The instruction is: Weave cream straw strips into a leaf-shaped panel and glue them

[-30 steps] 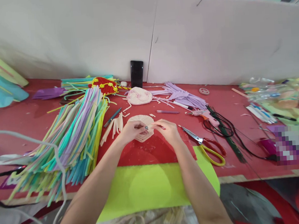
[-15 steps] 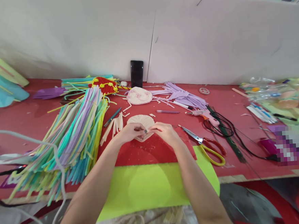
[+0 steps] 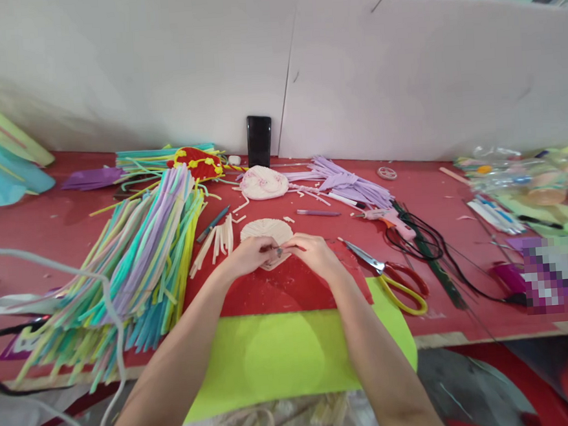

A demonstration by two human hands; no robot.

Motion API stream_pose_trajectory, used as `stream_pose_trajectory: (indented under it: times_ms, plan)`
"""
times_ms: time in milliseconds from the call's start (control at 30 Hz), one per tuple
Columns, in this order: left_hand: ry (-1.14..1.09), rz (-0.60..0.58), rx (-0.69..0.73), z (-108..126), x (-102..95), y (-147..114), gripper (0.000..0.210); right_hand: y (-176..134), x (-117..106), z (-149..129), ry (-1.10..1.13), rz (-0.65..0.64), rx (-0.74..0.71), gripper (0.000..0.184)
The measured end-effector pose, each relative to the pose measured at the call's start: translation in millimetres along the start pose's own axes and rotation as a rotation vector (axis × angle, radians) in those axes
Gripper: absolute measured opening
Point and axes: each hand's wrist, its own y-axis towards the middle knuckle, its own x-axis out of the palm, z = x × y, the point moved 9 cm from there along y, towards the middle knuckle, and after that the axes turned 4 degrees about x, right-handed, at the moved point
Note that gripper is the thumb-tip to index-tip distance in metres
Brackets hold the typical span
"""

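Note:
Above a red sheet (image 3: 280,294), my left hand (image 3: 254,254) and my right hand (image 3: 312,251) meet with fingertips pinched close together. Between them shows a small grey-green thing (image 3: 279,252), too small to name. Both hands are closed. Just behind and partly under the fingers lies a cream, ribbed fan-shaped piece (image 3: 265,228), its front part half covered by my hands. Several short cream strips (image 3: 217,245) lie to the left of my left hand. Scissors (image 3: 382,268) with red and yellow handles rest to the right of my right hand.
A big bundle of coloured pipe cleaners (image 3: 145,248) fills the left. Purple pipe cleaners (image 3: 350,182), a pink glue gun (image 3: 389,217) and its black cable lie at the right. A phone (image 3: 259,140) leans on the wall behind a cream disc (image 3: 264,183).
My fingertips have shifted slightly around the small thing between them, which now shows a little differently. Both hands stay in nearly the same place; the other things have not moved.

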Motion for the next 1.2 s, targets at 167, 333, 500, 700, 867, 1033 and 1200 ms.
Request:
stream_pose_trajectory:
  times_ms: [167, 333, 500, 700, 867, 1033, 1200]
  plan:
    - [0.006, 0.066, 0.013, 5.9, -4.9, 0.6, 0.012, 0.1, -4.6, 2.8, 0.029, 0.086, -0.008, 0.010]
    - [-0.002, 0.091, 0.005, 11.5, -8.0, 1.0, 0.015, 2.0, -6.6, 3.3, 0.092, 0.118, 0.034, 0.011]
    - [0.003, 0.097, -0.003, 13.7, -10.1, 0.9, 0.017, 2.4, -3.2, 14.5, 0.237, 0.098, 0.201, 0.020]
    - [-0.054, 0.180, -0.010, 8.6, -14.0, 2.8, 0.017, 1.3, -4.6, 27.8, 0.257, 0.161, 0.270, 0.019]
    - [-0.096, 0.256, -0.053, -0.8, -19.8, 2.8, 0.018, 1.3, -12.1, 24.2, 0.160, 0.234, 0.240, 0.020]
    - [0.027, 0.231, -0.073, -2.7, -17.9, 2.2, 0.020, 0.6, -19.3, 18.6, 0.058, 0.297, 0.191, 0.023]
    - [0.132, 0.273, -0.036, 4.8, -19.7, 2.6, 0.021, 0.5, -19.4, 17.0, 0.052, 0.310, 0.187, 0.021]
